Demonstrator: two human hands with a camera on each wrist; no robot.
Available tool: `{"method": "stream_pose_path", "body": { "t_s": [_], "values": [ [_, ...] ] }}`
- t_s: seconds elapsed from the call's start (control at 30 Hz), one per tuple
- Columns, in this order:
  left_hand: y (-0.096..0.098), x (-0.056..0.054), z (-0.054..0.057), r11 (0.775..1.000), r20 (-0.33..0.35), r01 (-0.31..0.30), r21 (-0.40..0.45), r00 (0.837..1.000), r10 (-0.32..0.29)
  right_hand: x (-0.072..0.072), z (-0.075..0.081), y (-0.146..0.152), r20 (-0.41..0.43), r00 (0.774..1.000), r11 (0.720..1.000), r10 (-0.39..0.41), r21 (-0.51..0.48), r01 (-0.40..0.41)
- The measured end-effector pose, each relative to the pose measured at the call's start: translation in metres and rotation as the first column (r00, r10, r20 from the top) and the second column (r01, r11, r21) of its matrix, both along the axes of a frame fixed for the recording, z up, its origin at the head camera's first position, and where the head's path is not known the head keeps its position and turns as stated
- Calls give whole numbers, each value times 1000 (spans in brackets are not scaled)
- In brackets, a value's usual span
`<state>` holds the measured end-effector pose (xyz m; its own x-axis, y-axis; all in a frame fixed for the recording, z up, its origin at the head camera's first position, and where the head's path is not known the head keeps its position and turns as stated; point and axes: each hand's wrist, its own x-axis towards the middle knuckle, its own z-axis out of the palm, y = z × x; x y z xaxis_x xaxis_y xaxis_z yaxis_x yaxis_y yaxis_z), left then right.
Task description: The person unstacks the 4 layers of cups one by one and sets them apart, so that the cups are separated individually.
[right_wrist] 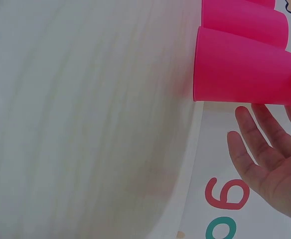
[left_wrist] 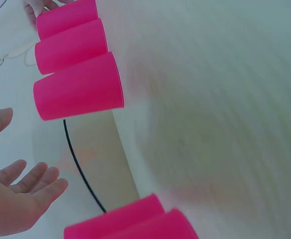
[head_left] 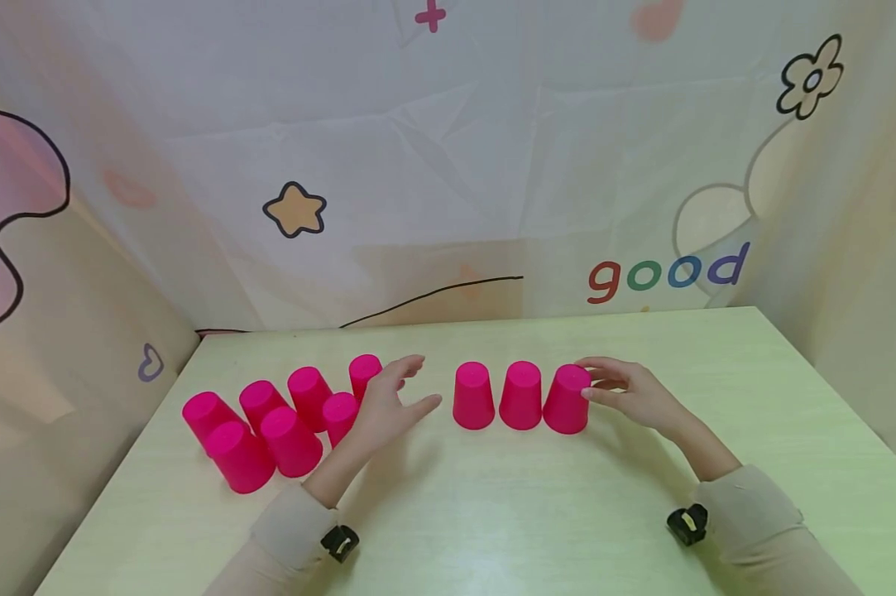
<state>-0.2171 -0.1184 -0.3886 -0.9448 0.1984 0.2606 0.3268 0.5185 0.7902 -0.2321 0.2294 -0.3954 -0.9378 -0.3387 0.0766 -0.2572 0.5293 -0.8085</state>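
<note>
Three pink plastic cups stand upside down in a row: the left cup [head_left: 473, 397], the middle cup [head_left: 521, 397] and the right cup [head_left: 567, 401]. My right hand [head_left: 636, 395] holds the right cup near its narrow top, thumb on the near side and index finger behind. In the right wrist view, the other fingers [right_wrist: 257, 134] spread loosely beside that cup [right_wrist: 245, 67]. My left hand [head_left: 388, 406] hovers with thumb and fingers apart, holding nothing, left of the row. It partly hides the nearest cups of the left group.
Several more upturned pink cups [head_left: 291, 443] stand close together in two slanting rows at the left of the light wooden table [head_left: 507, 513]. Behind the table hangs a printed cloth [head_left: 448, 182]. Dark bands [head_left: 339, 543] are on both wrists.
</note>
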Motion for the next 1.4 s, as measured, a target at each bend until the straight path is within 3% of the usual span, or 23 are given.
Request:
{"method": "stream_pose_path", "body": {
  "t_s": [0.23, 0.4, 0.73, 1.07, 1.2, 1.4],
  "values": [
    [22, -15, -5, 998, 104, 47, 52, 993, -52, 1, 2, 0, -16, 1000, 1000, 5, -7, -6],
    [35, -22, -10, 998, 164, 58, 37, 984, -63, 1, 1, 0, -6, 1000, 1000, 7, -17, -7],
    [43, -28, -16, 999, 178, 53, 13, 983, -55, 1, 1, -1, -12, 1000, 1000, 7, -18, -7],
    [48, -26, -16, 997, 135, 77, -20, 988, -73, 2, 2, -2, -12, 1000, 1000, 7, -13, -8],
    [48, -25, -16, 998, 152, 59, -13, 987, -56, 2, 3, -2, -14, 1000, 1000, 9, -11, -9],
    [44, -20, -13, 998, 124, 59, -1, 991, -58, 2, 2, -2, -11, 1000, 1000, 8, -11, -8]
  ]
}}
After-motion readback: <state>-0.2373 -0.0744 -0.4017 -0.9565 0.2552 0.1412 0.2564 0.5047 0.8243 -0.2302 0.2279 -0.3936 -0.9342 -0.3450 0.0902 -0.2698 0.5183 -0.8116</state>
